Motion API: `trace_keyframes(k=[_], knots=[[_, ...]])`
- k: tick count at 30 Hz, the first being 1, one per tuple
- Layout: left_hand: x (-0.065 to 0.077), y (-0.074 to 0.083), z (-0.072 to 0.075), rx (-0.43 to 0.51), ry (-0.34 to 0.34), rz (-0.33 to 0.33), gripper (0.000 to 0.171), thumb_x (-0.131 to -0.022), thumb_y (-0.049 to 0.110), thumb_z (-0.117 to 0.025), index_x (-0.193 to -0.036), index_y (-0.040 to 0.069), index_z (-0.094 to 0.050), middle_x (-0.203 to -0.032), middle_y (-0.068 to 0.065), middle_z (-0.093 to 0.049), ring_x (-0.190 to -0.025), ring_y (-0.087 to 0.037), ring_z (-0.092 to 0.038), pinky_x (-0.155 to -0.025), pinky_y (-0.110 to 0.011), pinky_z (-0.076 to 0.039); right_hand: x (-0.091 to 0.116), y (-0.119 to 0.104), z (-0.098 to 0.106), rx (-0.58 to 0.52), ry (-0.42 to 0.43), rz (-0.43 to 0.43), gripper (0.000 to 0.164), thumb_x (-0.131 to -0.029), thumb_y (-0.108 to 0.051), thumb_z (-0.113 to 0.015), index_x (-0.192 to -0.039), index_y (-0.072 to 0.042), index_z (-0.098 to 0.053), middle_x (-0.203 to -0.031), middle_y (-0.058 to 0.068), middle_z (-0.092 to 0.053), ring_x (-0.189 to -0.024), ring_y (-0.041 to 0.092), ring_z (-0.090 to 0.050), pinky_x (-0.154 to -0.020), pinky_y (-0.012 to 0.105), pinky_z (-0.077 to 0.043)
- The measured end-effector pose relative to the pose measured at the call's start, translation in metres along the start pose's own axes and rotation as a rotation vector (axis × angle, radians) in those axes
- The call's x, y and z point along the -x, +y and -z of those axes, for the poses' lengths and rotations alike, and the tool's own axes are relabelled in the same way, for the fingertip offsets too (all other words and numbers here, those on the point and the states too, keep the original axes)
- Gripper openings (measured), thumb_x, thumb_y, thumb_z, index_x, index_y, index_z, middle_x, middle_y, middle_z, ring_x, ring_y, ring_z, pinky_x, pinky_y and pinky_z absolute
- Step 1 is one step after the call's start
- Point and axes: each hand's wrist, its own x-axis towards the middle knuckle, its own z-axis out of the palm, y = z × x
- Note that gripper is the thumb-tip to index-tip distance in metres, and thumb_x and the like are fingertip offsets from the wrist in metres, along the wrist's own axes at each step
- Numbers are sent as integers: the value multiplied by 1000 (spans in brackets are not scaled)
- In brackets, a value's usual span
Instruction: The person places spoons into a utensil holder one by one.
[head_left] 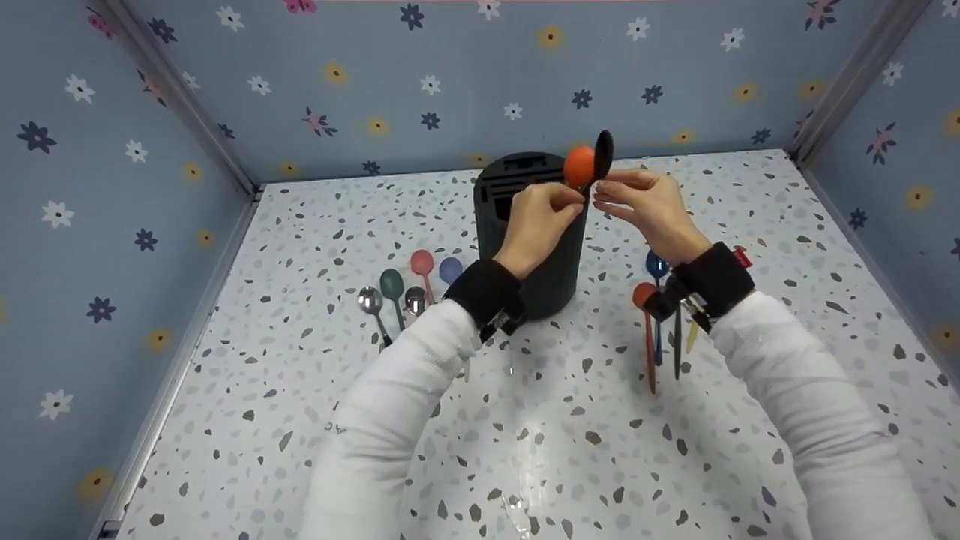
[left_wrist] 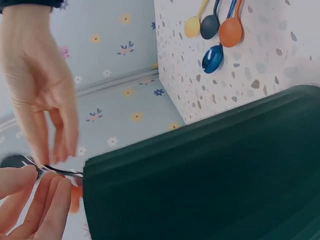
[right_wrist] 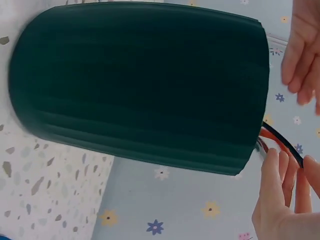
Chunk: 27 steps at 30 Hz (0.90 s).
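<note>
A black spoon [head_left: 603,155] and an orange spoon [head_left: 579,166] stand bowl up at the top right of a dark ribbed holder [head_left: 536,262]. My left hand [head_left: 541,221] has thumb and fingers together at the black spoon's neck. In the left wrist view, left fingers [left_wrist: 47,205] pinch close below its bowl. My right hand [head_left: 651,210] meets it from the other side. In the right wrist view, right fingers [right_wrist: 282,175] pinch its dark curved handle [right_wrist: 284,141]. There the left hand [right_wrist: 305,55] is cut by the frame edge, hiding its contact.
To the left lie silver spoons [head_left: 370,300], a green spoon [head_left: 391,283], a pink spoon [head_left: 422,262] and a lilac spoon [head_left: 451,270]. A blue spoon [left_wrist: 213,59], an orange one [left_wrist: 231,32], a dark one [left_wrist: 210,26] and a yellow one [left_wrist: 192,26] lie right. Flowered walls enclose the speckled table [head_left: 525,450].
</note>
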Motion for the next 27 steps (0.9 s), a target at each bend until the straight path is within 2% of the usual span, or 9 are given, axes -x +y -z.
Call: trace_keyframes(k=[4,11,16,19,23,27], knots=[[9,0,-3,1,-13,-23,13,-82,6,-61,-92,1,-68,-88,-8,-67,-78,-13,-61,-69,-14,-46,1,6,10,-4,-15,-9,27,-82,-3,-60,-106,7,-55,-92,11,-57,-85,20,-60,-85,30,-49],[28,-5,-9,15,-35,-71,12,-81,6,-62,-89,1,-68,-85,-7,-68,-76,-13,-61,-68,-15,-47,4,16,34,0,-3,-39,12,-83,-2,-58,-95,1,-61,-89,9,-61,-81,19,-62,-81,29,-50],[40,-15,-12,39,-78,-55,12,-81,7,-62,-90,1,-68,-86,-8,-67,-75,-14,-60,-67,-14,-47,8,28,53,21,3,-91,10,-84,-1,-57,-93,-1,-61,-88,8,-61,-81,19,-61,-81,29,-51],[46,-23,-14,54,-94,-34,12,-81,7,-62,-89,0,-68,-85,-8,-67,-75,-15,-60,-66,-14,-47,11,37,65,55,-1,-137,16,-84,-2,-57,-100,2,-57,-93,7,-58,-84,19,-60,-83,29,-50],[53,-34,-18,61,-100,-5,10,-80,7,-64,-86,1,-68,-82,-8,-68,-72,-13,-60,-63,-14,-47,18,50,79,176,-58,-203,32,-86,-5,-55,-115,7,-45,-102,7,-52,-90,16,-58,-88,30,-47],[59,-43,-23,75,-127,38,10,-80,8,-64,-86,2,-69,-82,-7,-68,-69,-11,-60,-61,-14,-48,24,63,91,291,-101,-252,44,-89,-8,-52,-123,13,-35,-101,3,-53,-90,14,-59,-90,31,-45]])
